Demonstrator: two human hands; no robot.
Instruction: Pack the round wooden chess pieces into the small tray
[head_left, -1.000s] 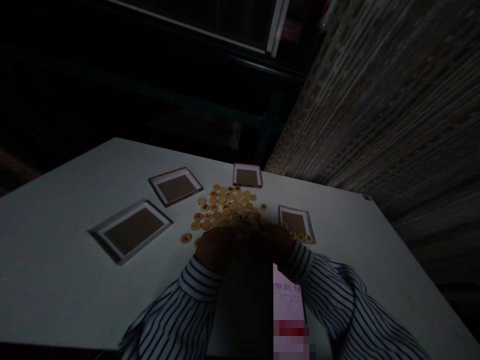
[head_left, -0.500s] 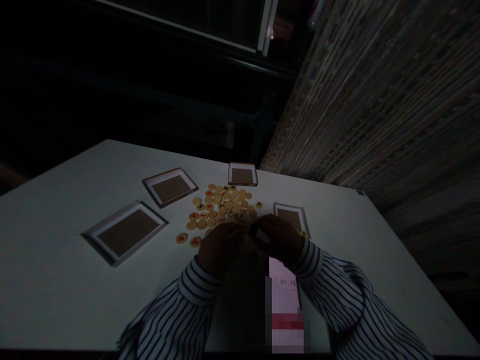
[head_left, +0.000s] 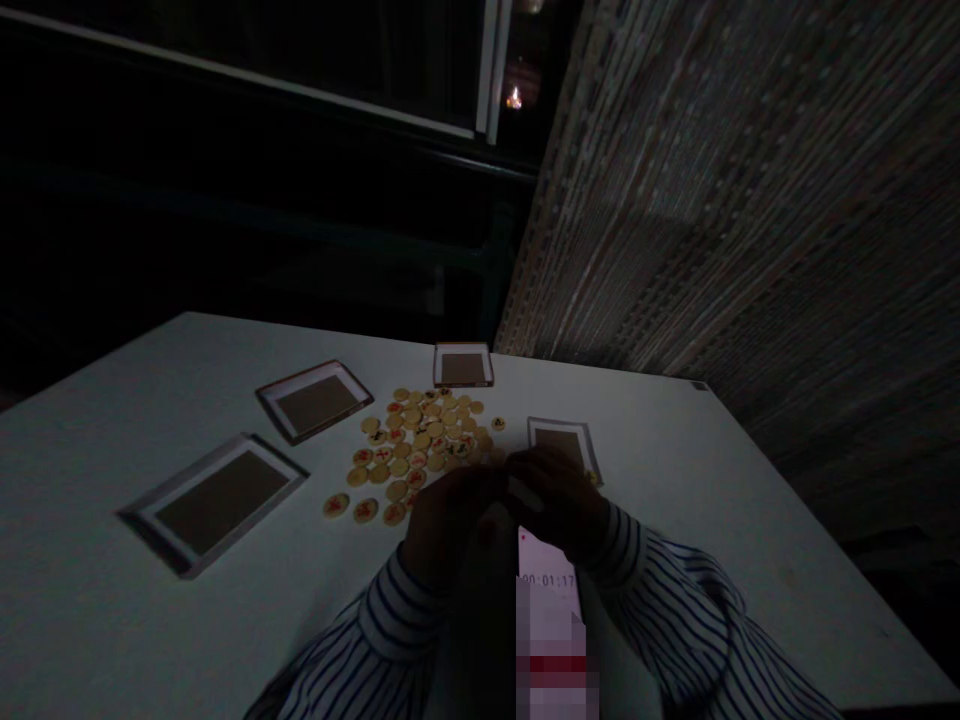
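Observation:
A cluster of round wooden Chinese chess pieces [head_left: 401, 451], some marked in red or black, lies on the white table. At the cluster's near right edge, my left hand [head_left: 450, 525] and my right hand [head_left: 561, 500] meet at the fingertips. Both have curled fingers, dark in the low light, and whatever they pinch is hidden. A dim red-marked piece [head_left: 487, 530] shows below the hands, between the wrists. Just beyond my right hand sits a shallow tray [head_left: 559, 440], partly covered by it, with a chess piece [head_left: 592, 478] at its near right corner.
Three more shallow trays stand around the pieces: one near left [head_left: 225, 500], one far left [head_left: 322, 403], one at the back [head_left: 463, 370]. A phone [head_left: 547, 555] with a running timer lies under my right wrist. A beaded curtain [head_left: 675, 200] hangs behind the table.
The view has shifted, so the table's contents appear lower and further left. My hands stay together at the edge of the pieces, fingertips closer. The phone timer moved from 01:16 to 01:17.

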